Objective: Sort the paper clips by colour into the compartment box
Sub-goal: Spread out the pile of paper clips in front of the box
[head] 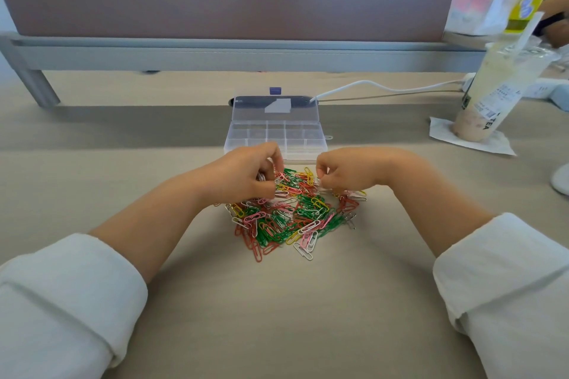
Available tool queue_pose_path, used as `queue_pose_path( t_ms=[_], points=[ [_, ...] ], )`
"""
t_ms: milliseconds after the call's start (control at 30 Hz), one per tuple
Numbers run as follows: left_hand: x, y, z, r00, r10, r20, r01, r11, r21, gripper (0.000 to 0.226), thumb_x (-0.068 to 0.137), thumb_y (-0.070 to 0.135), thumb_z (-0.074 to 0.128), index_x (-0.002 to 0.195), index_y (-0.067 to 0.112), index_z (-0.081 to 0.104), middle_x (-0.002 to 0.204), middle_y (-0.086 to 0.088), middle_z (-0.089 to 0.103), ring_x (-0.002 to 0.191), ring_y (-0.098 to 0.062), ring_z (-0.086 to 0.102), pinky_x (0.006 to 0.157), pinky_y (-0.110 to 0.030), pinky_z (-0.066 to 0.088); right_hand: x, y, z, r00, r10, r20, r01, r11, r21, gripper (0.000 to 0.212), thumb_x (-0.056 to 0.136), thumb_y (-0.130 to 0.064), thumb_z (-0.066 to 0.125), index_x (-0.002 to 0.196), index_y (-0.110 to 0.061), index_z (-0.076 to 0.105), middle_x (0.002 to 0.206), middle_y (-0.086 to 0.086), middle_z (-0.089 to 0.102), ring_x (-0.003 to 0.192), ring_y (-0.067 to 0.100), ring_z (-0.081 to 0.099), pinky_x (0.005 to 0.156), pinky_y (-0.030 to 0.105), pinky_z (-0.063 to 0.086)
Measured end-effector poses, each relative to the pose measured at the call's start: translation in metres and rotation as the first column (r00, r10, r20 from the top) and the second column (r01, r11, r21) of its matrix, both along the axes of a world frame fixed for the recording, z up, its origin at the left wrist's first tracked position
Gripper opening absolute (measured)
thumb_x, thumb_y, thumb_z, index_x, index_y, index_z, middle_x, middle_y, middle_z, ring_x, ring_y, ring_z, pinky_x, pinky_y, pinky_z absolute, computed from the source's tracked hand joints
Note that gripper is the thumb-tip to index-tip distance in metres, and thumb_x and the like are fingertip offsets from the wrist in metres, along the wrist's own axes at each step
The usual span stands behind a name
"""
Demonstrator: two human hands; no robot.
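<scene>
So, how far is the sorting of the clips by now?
Almost nothing looks done: the compartments of the open compartment box that show look empty. In hand: the left hand and the right hand both pick with curled fingers at the far edge of the mixed paper clips. To do: nearly the whole pile.

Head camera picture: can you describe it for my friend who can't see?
The person's left hand and right hand pick at a heap of red, green, yellow, pink and white paper clips on a table. Just behind it sits a clear compartment box, lid open. A drink cup stands far right.
</scene>
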State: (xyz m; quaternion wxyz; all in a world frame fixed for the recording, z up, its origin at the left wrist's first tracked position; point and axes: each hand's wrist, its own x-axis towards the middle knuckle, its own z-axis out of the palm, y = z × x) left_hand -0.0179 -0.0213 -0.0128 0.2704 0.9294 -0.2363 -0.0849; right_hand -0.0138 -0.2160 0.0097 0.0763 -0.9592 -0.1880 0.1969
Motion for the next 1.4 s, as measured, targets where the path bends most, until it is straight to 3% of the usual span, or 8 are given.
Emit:
queue_pose_path(
  t_ms=[167,367,533,800,933,1067,1267,1400],
  points=[
    [-0.001,-0.001,0.002,0.999,-0.027,-0.024,0.03,0.992,0.125,0.042,0.091,0.013,0.048,0.128,0.034,0.047,0.07,0.007,0.046,0.059,-0.004,0.042,0.052,-0.013,0.032,-0.001,0.003,0.002,0.999,-0.011,-0.032,0.014,0.993,0.12,0.015,0.094,-0.019,0.042,0.108,-0.018,0.05,0.071,-0.007,0.053,0.062,0.005,0.046,0.055,0.021,0.035],
    [-0.009,0.006,0.002,1.0,-0.013,-0.004,0.013,0.989,0.147,0.031,0.097,0.013,0.033,0.11,0.025,0.058,0.078,0.0,0.056,0.071,-0.015,0.05,0.065,-0.027,0.04,-0.001,0.006,0.003,0.998,0.017,-0.06,-0.005,0.981,0.195,0.021,0.098,-0.019,0.038,0.088,-0.022,0.056,0.069,-0.007,0.049,0.062,0.004,0.045,0.059,0.021,0.036],
    [-0.019,0.017,-0.004,0.999,-0.027,0.032,0.023,0.994,0.109,0.031,0.099,0.01,0.03,0.084,0.029,0.05,0.067,0.009,0.048,0.06,-0.005,0.042,0.055,-0.012,0.035,-0.008,0.014,0.001,0.999,0.049,-0.018,-0.044,0.977,0.207,0.038,0.101,-0.032,0.03,0.068,-0.02,0.046,0.065,-0.006,0.046,0.059,0.007,0.044,0.06,0.023,0.035],
    [-0.037,0.032,-0.003,0.998,0.036,0.059,-0.037,0.999,0.015,0.029,0.096,0.007,0.038,0.083,0.028,0.053,0.077,0.008,0.053,0.071,-0.005,0.046,0.062,-0.013,0.034,-0.024,0.029,0.0,0.991,0.044,0.128,-0.07,0.975,0.213,0.058,0.101,-0.038,0.024,0.053,-0.013,0.043,0.052,-0.002,0.045,0.049,0.01,0.042,0.059,0.019,0.034],
    [-0.042,0.04,-0.001,0.988,-0.027,0.154,0.007,0.992,0.129,0.014,0.086,0.03,0.061,0.075,0.032,0.052,0.057,0.008,0.043,0.054,-0.006,0.04,0.051,-0.016,0.031,-0.029,0.03,-0.004,0.994,0.057,0.094,-0.073,0.982,0.177,0.04,0.102,-0.026,0.03,0.075,-0.009,0.054,0.062,-0.007,0.047,0.056,0.006,0.042,0.055,0.013,0.036],
    [-0.041,0.046,0.002,0.964,-0.107,0.244,0.044,0.967,0.253,0.009,0.076,0.028,0.074,0.083,0.025,0.069,0.052,0.008,0.04,0.054,-0.001,0.045,0.05,-0.015,0.029,-0.033,0.025,-0.001,0.998,0.059,0.029,-0.064,0.97,0.236,0.03,0.1,-0.012,0.035,0.103,-0.014,0.065,0.072,-0.017,0.048,0.064,-0.006,0.046,0.053,0.004,0.035],
    [-0.04,0.041,0.001,0.947,-0.142,0.287,0.034,0.936,0.349,0.015,0.079,0.032,0.07,0.093,0.029,0.072,0.058,0.013,0.044,0.053,-0.001,0.04,0.052,-0.011,0.026,-0.035,0.016,0.002,0.98,0.195,0.036,-0.197,0.976,0.087,0.018,0.078,-0.035,0.072,0.066,-0.027,0.061,0.048,-0.025,0.051,0.051,-0.007,0.047,0.048,0.007,0.034],
    [-0.037,0.04,-0.001,0.949,-0.152,0.278,0.031,0.918,0.396,0.015,0.085,0.03,0.062,0.098,0.025,0.069,0.061,0.016,0.04,0.056,0.004,0.038,0.051,-0.009,0.025,-0.033,0.018,-0.003,0.979,0.199,0.054,-0.203,0.975,0.094,0.011,0.074,-0.025,0.076,0.07,-0.021,0.066,0.043,-0.026,0.049,0.049,-0.014,0.045,0.049,0.001,0.034]
  ],
)
